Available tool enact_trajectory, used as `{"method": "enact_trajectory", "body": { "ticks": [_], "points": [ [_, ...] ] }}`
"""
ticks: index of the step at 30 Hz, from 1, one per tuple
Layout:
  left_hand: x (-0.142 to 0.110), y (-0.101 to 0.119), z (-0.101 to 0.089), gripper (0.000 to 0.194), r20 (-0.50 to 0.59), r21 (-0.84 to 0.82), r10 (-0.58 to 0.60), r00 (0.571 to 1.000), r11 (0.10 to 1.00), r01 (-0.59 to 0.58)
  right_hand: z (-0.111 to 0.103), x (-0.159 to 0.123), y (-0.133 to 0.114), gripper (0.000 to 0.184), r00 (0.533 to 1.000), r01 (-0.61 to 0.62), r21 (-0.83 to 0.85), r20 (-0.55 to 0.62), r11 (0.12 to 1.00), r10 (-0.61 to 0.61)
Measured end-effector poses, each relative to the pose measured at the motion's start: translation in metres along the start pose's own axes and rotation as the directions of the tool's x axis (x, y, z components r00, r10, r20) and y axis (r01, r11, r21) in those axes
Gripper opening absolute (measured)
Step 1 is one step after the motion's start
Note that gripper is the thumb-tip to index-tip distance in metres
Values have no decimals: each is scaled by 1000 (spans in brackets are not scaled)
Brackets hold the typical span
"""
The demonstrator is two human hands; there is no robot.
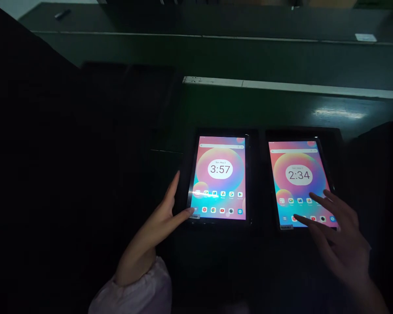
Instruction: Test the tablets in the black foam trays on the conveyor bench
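Two lit tablets lie side by side on a dark green bench. The left tablet (pixel 220 179) shows 3:57 on its home screen. The right tablet (pixel 296 179) shows 2:34. My left hand (pixel 165 216) is open at the left tablet's lower left corner, thumb touching the edge and fingers pointing up beside it. My right hand (pixel 336 229) hovers open over the right tablet's lower right part, fingers spread, fingertips over the icon rows and hiding some of them. Neither hand holds anything.
The room is dark. A white-edged ledge (pixel 281 86) runs across behind the tablets, with a higher green shelf (pixel 216 37) beyond. A small white label (pixel 366 38) sits far right, a small dark object (pixel 62 14) far left.
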State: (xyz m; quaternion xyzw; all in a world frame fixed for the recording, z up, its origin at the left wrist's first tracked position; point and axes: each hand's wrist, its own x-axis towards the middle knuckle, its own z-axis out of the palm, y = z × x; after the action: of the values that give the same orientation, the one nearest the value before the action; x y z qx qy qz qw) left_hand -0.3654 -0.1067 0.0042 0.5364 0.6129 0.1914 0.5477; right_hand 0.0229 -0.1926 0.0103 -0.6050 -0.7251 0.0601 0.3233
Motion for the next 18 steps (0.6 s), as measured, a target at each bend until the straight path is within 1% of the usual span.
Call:
{"method": "enact_trajectory", "body": {
  "ticks": [3, 5, 7, 13, 15, 18],
  "points": [
    [0, -1, 0, 116, -36, -16, -29, 999, 999, 29, -2, -4, 3, 27, 988, -135, 65, -61, 989, 139],
    [0, -2, 1, 116, -44, -21, -37, 998, 999, 36, -4, -5, 5, 26, 977, -180, 100, -97, 979, 190],
    [1, -3, 2, 115, -52, -31, -45, 998, 999, 43, -5, -5, 6, 25, 974, -187, 94, -112, 978, 197],
    [3, 0, 4, 114, -72, -19, -47, 996, 999, 45, -5, -5, 2, 26, 980, -181, 32, -73, 983, 183],
    [3, 2, 5, 113, -74, -23, -39, 996, 999, 38, -5, -6, 2, 26, 980, -177, 34, -80, 984, 180],
    [4, 2, 6, 113, -85, -12, -36, 996, 999, 36, -6, -5, 4, 25, 973, -201, 77, -98, 977, 208]
  ]
}}
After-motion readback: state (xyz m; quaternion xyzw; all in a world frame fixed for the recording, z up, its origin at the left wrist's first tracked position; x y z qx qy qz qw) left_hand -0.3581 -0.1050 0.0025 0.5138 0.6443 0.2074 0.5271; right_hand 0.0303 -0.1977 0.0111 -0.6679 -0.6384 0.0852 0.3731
